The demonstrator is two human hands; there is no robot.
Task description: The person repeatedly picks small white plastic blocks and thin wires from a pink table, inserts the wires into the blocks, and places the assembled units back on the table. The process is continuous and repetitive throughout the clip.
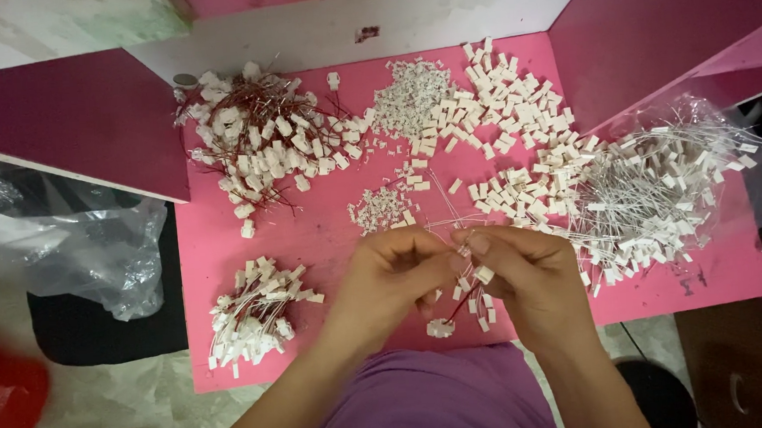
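Head view, looking down on a pink table (330, 243). Both hands meet above its near edge, at the middle. The left hand (385, 280) pinches a small white connector (463, 255) between thumb and forefinger; the right hand (530, 275) pinches the same piece from the other side, fingertips touching those of the left. Thin wires (452, 223) run up from the pinch, and a red wire (461, 304) hangs below it, ending near a small white part (440, 328) at the near edge.

Around the hands lie sorted heaps. Toward the far left corner, a pile of white connectors with red wires (262, 142). By the near left corner, a smaller bundle with white wires (250, 314). At the far edge, a heap of tiny white pieces (409, 98) beside a spread of blocky white housings (516, 109). A second small heap of tiny pieces (376, 210) lies just beyond the left hand. At the right edge, white-wired leads (661, 188) rest on clear plastic (partly overhanging the table). A crumpled clear bag (92, 249) lies off the left edge.
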